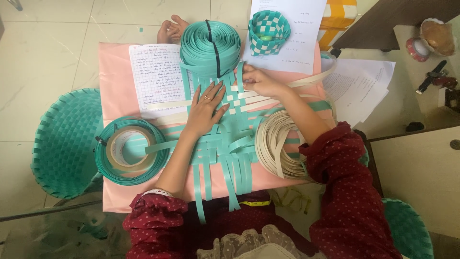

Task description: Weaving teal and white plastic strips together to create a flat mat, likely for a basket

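My left hand lies flat, fingers spread, pressing on a woven mat of teal and cream strips on a pink board. Just right of it, my right hand pinches a strip at the mat's far edge, where cream strips cross the teal ones. A big roll of teal strip sits directly beyond both hands. Loose teal strip ends hang toward my lap.
A teal coil around a tape roll lies left, a cream strip coil right. A small checkered woven basket stands on papers beyond. A handwritten sheet, a large teal woven basket and someone's toes are nearby.
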